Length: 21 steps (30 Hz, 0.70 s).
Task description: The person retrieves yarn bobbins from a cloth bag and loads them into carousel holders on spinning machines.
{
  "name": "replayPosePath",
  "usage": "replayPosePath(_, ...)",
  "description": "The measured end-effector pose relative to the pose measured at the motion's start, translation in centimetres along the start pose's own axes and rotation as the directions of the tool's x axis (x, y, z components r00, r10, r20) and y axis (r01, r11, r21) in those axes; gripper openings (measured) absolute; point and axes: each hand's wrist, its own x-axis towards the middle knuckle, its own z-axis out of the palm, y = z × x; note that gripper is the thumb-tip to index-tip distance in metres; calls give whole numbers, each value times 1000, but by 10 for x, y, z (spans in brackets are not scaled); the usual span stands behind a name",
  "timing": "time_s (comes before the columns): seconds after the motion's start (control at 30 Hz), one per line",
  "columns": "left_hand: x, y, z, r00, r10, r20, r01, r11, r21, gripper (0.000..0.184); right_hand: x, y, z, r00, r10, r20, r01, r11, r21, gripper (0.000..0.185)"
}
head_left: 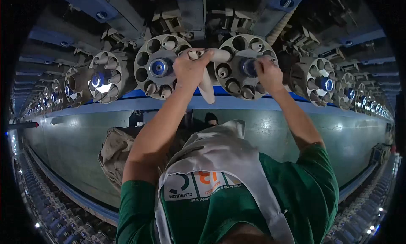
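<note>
Bobbins (206, 89) are clasped by the left hand (190, 68), upper middle; the right hand's (270, 74) curled fingers' grip is unclear; the wheel (234, 70) looks part-filled.

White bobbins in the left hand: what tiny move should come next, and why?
Maybe slip one bobbin into the top pocket of the holder near the right hand: it looks empty, and the left hand holds more than one.
</note>
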Motion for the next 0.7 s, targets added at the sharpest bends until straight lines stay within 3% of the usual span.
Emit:
replayPosePath(0.07, 3, 4, 7, 985, 174, 6, -168, 941, 293, 35, -4, -28, -2, 888, -426, -171, 379, 890, -252, 18)
replayPosePath(0.17, 2, 16, 7, 984, 176, 37, -177, 913, 368, 38, -5, -57, 5, 861, -508, -15, 478, 820, -315, 25)
replayPosePath(0.3, 4, 24, 0, 972, 213, 96, -234, 878, 418, 38, 2, -50, 19, 798, -593, -104, 557, 793, -248, 11)
replayPosePath(0.33, 5, 26, 0, 972, 186, 143, -232, 845, 481, 39, 4, -45, 12, 939, -345, 11, 331, 909, 252, 8)
replayPosePath(0.37, 8, 25, 1, 969, 159, 187, -236, 810, 537, 40, 3, -43, 6, 961, -142, 239, -45, 770, 637, 7)
replayPosePath(0.4, 15, 23, 3, 970, 90, 226, -207, 794, 571, 44, -1, -45, 4, 972, -170, 164, -82, 407, 910, 11)
replayPosePath(0.43, 21, 17, 4, 968, 94, 232, -212, 802, 558, 44, -3, -43, -2, 973, -166, 160, -77, 420, 904, 11)
replayPosePath(0.5, 25, 7, 2, 952, 3, 305, -75, 971, 225, 43, -5, -34, -21, 976, 57, 210, -214, 409, 887, 12)
replayPosePath(0.53, 21, 15, -4, 951, 8, 310, -77, 974, 212, 43, -6, -37, -30, 966, 196, 168, -256, 814, 522, 18)
replayPosePath(0.57, 13, 28, -13, 943, -88, 322, 73, 996, 58, 34, -12, -29, -31, 967, 202, 158, -255, 818, 515, 18)
replayPosePath(0.6, 5, 36, -23, 920, -182, 348, 225, 970, -89, 25, -20, -15, -26, 997, 14, -77, -8, 997, 74, 26)
replayPosePath(0.63, 1, 37, -35, 920, -178, 348, 223, 970, -94, 25, -25, -21, -26, 946, -266, -184, 167, 891, -423, 35)
replayPosePath(0.67, -1, 37, -50, 909, -244, 339, 325, 922, -208, 28, -26, -30, -23, 944, -273, -185, 175, 890, -422, 35)
replayPosePath(0.7, -2, 35, -64, 889, -310, 337, 417, 851, -318, 31, -30, -39, -18, 919, -318, -234, 240, 920, -308, 41)
